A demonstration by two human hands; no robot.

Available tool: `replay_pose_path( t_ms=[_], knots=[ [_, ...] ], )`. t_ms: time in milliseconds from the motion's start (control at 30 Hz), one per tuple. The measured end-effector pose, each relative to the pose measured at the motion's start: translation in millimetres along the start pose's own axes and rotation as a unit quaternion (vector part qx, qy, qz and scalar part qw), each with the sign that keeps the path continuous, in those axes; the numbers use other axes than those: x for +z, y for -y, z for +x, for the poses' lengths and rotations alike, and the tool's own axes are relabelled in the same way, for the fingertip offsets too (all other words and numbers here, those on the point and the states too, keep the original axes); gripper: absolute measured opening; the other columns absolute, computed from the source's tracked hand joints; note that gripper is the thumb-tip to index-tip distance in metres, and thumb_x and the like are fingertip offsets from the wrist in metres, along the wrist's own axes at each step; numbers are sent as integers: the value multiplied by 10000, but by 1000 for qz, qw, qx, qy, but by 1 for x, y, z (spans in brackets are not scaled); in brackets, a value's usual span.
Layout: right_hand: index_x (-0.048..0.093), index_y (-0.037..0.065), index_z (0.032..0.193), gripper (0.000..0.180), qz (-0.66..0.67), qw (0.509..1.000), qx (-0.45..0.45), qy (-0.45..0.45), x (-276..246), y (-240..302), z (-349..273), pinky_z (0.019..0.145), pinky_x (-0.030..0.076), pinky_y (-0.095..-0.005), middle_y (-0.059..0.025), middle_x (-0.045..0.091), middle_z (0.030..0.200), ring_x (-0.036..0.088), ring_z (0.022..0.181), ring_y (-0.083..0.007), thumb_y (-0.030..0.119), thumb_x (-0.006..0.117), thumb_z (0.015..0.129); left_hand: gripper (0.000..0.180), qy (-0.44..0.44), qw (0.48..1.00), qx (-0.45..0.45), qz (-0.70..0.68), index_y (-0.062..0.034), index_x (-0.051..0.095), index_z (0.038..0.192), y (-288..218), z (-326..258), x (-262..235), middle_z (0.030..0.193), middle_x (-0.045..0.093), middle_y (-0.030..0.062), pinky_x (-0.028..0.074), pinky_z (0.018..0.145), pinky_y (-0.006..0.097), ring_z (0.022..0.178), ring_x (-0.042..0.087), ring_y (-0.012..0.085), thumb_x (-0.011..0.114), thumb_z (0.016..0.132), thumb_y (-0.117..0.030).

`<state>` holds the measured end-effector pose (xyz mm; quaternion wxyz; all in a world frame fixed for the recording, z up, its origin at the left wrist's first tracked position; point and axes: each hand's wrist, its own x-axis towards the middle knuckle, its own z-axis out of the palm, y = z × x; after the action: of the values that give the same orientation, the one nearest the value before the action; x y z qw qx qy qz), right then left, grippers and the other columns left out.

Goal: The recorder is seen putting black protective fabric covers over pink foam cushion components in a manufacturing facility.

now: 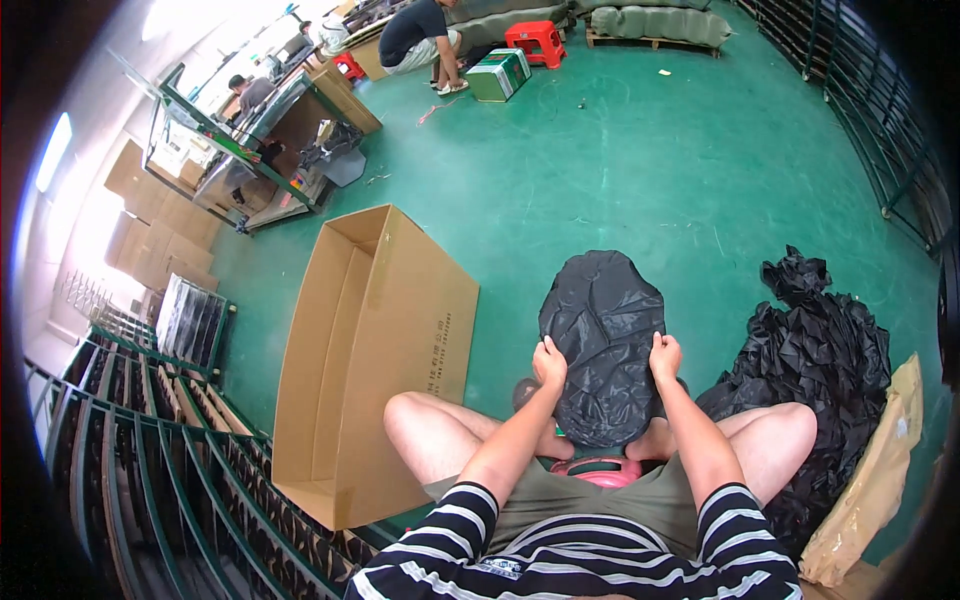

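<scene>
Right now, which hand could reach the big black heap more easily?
Probably the right hand: it is nearer the heap. The left hand is farther off, at the other edge of the black sheet. Both hold it, so the right would let go first.

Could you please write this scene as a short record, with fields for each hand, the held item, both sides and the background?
Left hand: grips left edge of black oval piece
Right hand: grips its right edge
Held item: wrinkled, slightly glossy
Left side: open cardboard carton
Right side: crumpled black material; long tan package
Background: red stool beside green box
</scene>
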<state>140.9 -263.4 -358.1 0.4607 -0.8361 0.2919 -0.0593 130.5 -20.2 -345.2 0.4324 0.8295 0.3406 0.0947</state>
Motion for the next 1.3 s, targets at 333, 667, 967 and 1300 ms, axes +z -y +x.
replay_pose_path(
  t_ms=[333,667,967,1300],
  knots=[
    [563,41,902,414,-169,982,-86,26,-24,-37,-65,719,443,-585,-272,640,814,602,802,-488,417,419,998,456,-8,984,63,166,-51,595,870,33,-58,-31,840,651,267,471,728,565,808,620,476,359,1006,-416],
    [569,10,841,422,-166,979,-112,28,-30,-50,-64,705,442,-554,-275,626,810,592,790,-476,388,455,989,469,54,984,88,146,-32,600,850,54,-53,-37,912,653,230,467,788,527,887,603,453,369,1003,-411],
    [554,-14,804,448,-129,982,-112,79,-30,-60,-57,718,427,-537,-282,603,834,564,827,-485,388,475,985,511,126,983,97,90,7,595,878,66,-46,-46,929,628,274,454,806,502,917,591,463,374,1005,-435],
    [502,-45,723,469,-25,994,-98,38,-16,-78,-53,652,404,-477,-268,524,711,511,672,-428,354,536,967,528,130,984,99,77,-9,609,922,68,-47,-47,950,627,279,455,806,512,932,589,469,365,1000,-470]
  ],
)
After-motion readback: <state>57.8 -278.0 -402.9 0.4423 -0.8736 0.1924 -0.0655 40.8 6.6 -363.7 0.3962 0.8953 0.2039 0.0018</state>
